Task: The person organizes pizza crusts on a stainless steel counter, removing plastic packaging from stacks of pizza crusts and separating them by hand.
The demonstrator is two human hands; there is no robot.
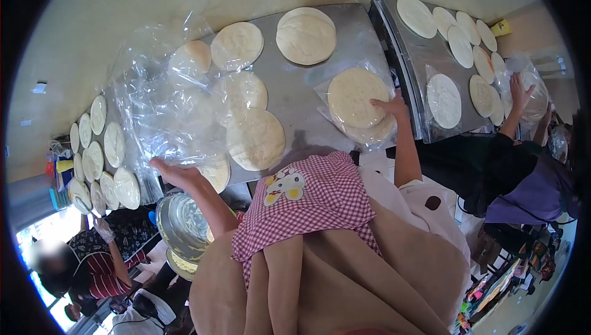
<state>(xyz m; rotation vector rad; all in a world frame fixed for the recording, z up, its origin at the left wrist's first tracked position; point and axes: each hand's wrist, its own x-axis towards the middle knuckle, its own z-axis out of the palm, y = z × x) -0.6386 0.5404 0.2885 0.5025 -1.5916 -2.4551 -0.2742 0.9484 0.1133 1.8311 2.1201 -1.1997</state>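
Observation:
My left hand [176,175] is at the lower edge of a large heap of clear plastic bags [154,113], its fingers closed on the plastic. Through the film, several pale round pizza crusts show faintly. On the right, my right hand [392,106] grips the edge of a small stack of bagged pizza crusts [356,98], thumb on top; its other fingers are partly hidden. Clear film sticks out around this stack. Bare crusts [256,139] lie between my hands, some overlapping. Farther back rests another crust stack [306,35].
A metal table [326,18] carries the crusts. At right, a second metal table [425,58] holds more crusts, with a co-worker's hand [521,95] at a plastic bag. Another person's gloved hand [103,230] is at left. Metal bowls [181,221] stand below my left arm.

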